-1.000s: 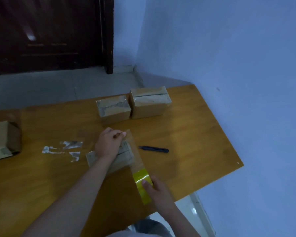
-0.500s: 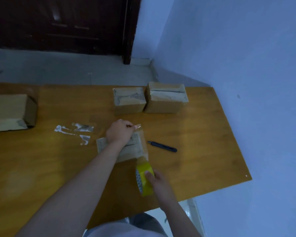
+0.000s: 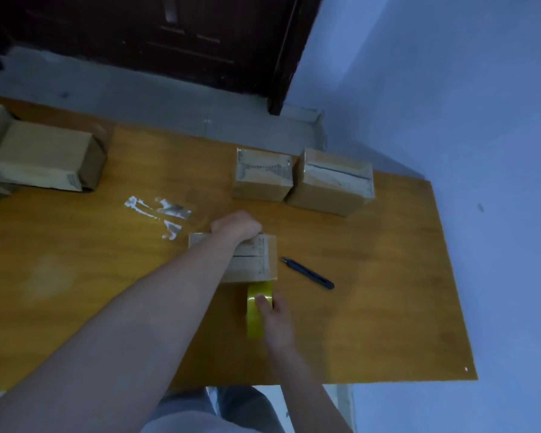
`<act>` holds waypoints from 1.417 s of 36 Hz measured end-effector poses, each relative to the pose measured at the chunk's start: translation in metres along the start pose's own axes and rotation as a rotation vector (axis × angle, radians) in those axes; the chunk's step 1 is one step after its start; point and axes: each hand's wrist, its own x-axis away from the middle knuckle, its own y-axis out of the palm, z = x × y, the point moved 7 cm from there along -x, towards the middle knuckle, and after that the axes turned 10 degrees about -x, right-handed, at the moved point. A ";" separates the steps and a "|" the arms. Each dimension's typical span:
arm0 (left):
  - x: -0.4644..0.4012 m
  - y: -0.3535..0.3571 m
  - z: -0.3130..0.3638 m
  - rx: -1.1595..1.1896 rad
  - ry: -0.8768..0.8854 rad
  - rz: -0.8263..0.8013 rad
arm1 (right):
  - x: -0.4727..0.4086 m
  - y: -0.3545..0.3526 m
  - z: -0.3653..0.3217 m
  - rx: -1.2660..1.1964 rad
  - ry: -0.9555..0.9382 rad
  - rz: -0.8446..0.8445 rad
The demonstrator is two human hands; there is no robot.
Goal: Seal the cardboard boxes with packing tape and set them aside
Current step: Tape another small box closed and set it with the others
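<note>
box (image 3: pixel 250 260) lies long axis left-right; right hand (image 3: pixel 277 320) grips tape roll (image 3: pixel 256 310).

Your tape roll (image 3: pixel 258 310) shows bright yellow against the orange-brown wood-grain table (image 3: pixel 388 276), where the box in front of you (image 3: pixel 253 260) is plain tan cardboard with small dark print on its top. The two boxes at the far edge (image 3: pixel 263 176) (image 3: pixel 333 182) are the same tan under glossy clear tape. A black knife (image 3: pixel 308 273) lies near silvery-white tape scraps (image 3: pixel 166 214), before a pale blue wall (image 3: pixel 450 89) and dark brown door (image 3: pixel 169 35).
</note>
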 end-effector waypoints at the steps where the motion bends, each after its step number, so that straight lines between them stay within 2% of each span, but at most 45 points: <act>1: 0.003 -0.004 0.002 -0.058 0.007 0.103 | 0.000 0.000 0.001 -0.009 -0.008 -0.001; 4: 0.015 -0.022 0.010 0.017 0.137 0.487 | -0.001 0.002 0.006 -0.017 -0.049 -0.015; 7: 0.036 -0.037 0.016 0.199 0.435 0.797 | -0.002 0.007 0.005 -0.062 -0.103 -0.040; 9: 0.050 -0.042 0.019 0.174 0.572 0.861 | -0.003 0.008 0.001 -0.059 -0.126 -0.054; 12: 0.075 -0.040 0.023 -0.020 0.665 0.898 | -0.006 0.006 -0.007 -0.086 -0.128 -0.088; 15: 0.090 -0.016 0.020 -0.214 0.634 0.814 | -0.005 -0.001 -0.014 -0.169 -0.092 -0.139; 19: 0.094 0.027 0.006 -0.424 0.424 0.535 | -0.007 -0.006 -0.009 -0.174 -0.121 -0.174; 23: 0.100 0.041 -0.003 -0.478 0.359 0.425 | -0.006 -0.006 0.006 -0.073 -0.154 -0.222; 27: 0.098 0.045 0.000 -0.580 0.321 0.339 | -0.009 -0.011 0.017 -0.096 -0.099 -0.155; 30: 0.097 0.051 0.002 -0.668 0.301 0.301 | -0.010 -0.018 0.033 -0.085 0.009 -0.102; 33: 0.097 0.056 0.003 -0.734 0.311 0.288 | -0.008 -0.027 0.038 -0.024 -0.026 -0.059; 39: 0.097 0.061 0.001 -0.829 0.299 0.352 | -0.009 -0.019 0.035 -0.070 -0.009 -0.219; 41: 0.097 0.063 0.000 -0.840 0.289 0.363 | -0.015 -0.026 0.037 -0.046 -0.024 -0.224; 43: 0.096 0.063 0.000 -0.823 0.289 0.359 | -0.026 -0.044 0.031 0.067 -0.108 -0.132; 48: 0.095 0.061 0.000 -0.717 0.317 0.336 | -0.060 -0.102 -0.015 0.624 -0.407 0.305; 51: 0.096 0.061 0.002 -0.721 0.326 0.338 | -0.089 -0.113 -0.029 0.851 -0.407 0.315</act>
